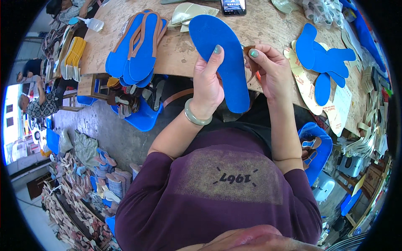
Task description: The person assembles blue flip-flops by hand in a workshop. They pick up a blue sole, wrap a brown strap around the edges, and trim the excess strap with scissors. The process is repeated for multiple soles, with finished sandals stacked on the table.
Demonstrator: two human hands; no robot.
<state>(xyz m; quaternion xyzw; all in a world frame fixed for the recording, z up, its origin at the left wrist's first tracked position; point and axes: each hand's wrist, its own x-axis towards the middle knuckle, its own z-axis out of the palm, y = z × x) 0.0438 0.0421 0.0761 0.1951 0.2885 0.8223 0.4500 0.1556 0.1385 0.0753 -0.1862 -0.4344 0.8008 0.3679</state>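
Bright even daylight, soft shadows, fisheye-bent edges, black corners.

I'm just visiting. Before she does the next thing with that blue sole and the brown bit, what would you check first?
1. Left hand grips the blue sole firmly: ok.
2. Right hand pinches the brown strap piece: ok.
3. Strap piece lies at the sole's edge: ok, though whether it touches: cannot tell.
4. Sole is held off the table: ok.
5. Glue on the strap piece: cannot tell.

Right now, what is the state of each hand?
Left hand: closed on the blue insole.
Right hand: pinching a small brown piece at the insole's edge.
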